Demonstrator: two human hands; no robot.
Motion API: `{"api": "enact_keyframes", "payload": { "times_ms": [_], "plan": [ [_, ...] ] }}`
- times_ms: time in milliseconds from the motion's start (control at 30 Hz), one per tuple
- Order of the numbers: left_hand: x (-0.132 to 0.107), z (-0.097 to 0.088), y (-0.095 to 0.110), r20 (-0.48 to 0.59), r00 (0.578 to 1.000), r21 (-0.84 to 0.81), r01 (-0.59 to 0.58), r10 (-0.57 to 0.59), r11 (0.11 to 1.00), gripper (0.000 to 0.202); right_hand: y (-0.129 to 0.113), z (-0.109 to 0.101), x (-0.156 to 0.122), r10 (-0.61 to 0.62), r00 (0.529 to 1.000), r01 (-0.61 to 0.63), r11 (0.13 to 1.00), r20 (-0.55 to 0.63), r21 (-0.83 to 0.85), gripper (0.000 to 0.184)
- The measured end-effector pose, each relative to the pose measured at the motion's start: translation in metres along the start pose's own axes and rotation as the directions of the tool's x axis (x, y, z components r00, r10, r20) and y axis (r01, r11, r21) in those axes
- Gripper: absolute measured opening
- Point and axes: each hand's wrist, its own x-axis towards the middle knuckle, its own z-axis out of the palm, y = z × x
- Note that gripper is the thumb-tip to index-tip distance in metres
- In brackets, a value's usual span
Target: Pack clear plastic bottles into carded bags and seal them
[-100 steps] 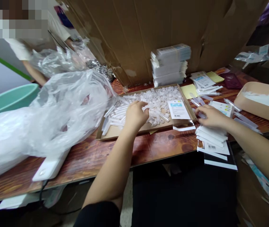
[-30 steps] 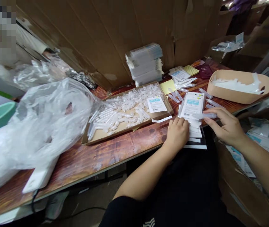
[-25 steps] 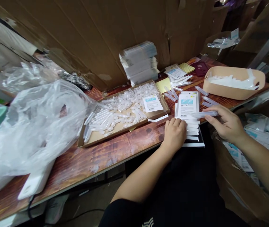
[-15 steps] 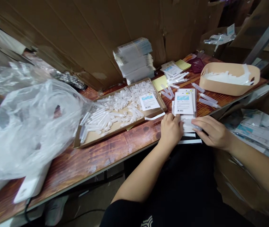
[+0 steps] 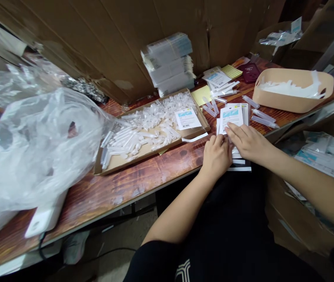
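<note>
our left hand (image 5: pixel 217 156), half curled, touches the packets (image 5: pixel 231 115) at the table edge (image 5: pixel 167 172); our right hand (image 5: pixel 247 143), fingers nearly straight, now presses there, hiding the tube it pinched, probably inside one. either's grip, we can't tell. loose tubes (image 5: pixel 264 118) lie beyond.

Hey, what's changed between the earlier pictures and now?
The left hand moved right, from the tray of tubes to the card packs. The right hand now rests over the packs; the tube it held is out of sight. The tray and tan basket stayed put.
</note>
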Motion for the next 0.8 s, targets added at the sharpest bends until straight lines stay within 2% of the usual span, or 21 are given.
{"api": "enact_keyframes", "payload": {
  "times_ms": [167, 267, 367, 533, 667, 800],
  "plan": [
    [-0.002, -0.009, -0.001, 0.043, 0.999, -0.025, -0.008, 0.010, 1.000, 0.025, 0.027, -0.020, 0.001, -0.036, 0.996, 0.013, 0.958, 0.076, 0.286, 0.065],
    [-0.001, -0.018, -0.003, 0.086, 0.996, -0.045, -0.025, 0.028, 0.999, 0.027, 0.043, -0.032, -0.004, 0.026, 0.991, -0.069, 0.936, 0.128, 0.344, 0.066],
    [0.002, -0.023, -0.004, 0.099, 0.993, -0.034, -0.054, 0.058, 0.998, 0.025, 0.052, -0.034, -0.008, 0.066, 0.973, -0.140, 0.931, 0.220, 0.337, 0.064],
    [0.006, -0.020, -0.006, 0.068, 0.994, -0.008, -0.084, 0.085, 0.996, 0.028, 0.054, -0.027, -0.009, 0.072, 0.940, -0.173, 0.943, 0.333, 0.283, 0.068],
    [0.011, -0.015, -0.005, 0.036, 0.996, 0.012, -0.084, 0.083, 0.996, 0.029, 0.053, -0.017, -0.009, 0.068, 0.952, -0.141, 0.962, 0.297, 0.232, 0.061],
    [0.016, -0.009, 0.001, -0.081, 0.996, 0.042, -0.029, 0.032, 0.999, 0.027, 0.048, -0.007, -0.009, 0.034, 0.981, -0.063, 0.987, 0.189, 0.145, 0.053]
  ]
}}
